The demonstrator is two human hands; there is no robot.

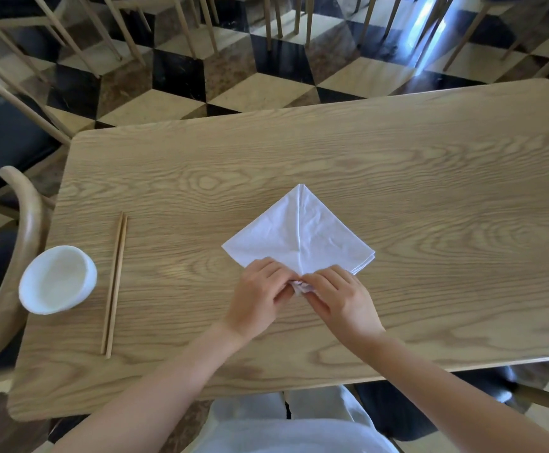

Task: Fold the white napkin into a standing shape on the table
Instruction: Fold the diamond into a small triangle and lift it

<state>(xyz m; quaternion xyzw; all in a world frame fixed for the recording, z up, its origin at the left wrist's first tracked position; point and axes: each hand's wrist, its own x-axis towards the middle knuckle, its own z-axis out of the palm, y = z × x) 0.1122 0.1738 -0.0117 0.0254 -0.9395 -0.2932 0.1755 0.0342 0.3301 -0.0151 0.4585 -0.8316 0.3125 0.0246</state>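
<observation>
The white napkin [297, 235] lies flat on the wooden table [397, 178], folded into a diamond with a centre seam running from its far tip toward me. My left hand [260, 297] and my right hand [340, 297] meet at the napkin's near corner. Both hands have curled fingers that pinch the bunched cloth there. The near tip of the napkin is hidden under my fingers.
A white bowl [58, 279] sits near the table's left edge, with a pair of wooden chopsticks [113, 284] lying just to its right. Wooden chairs [21, 237] stand at the left and beyond the far edge, over a checkered floor.
</observation>
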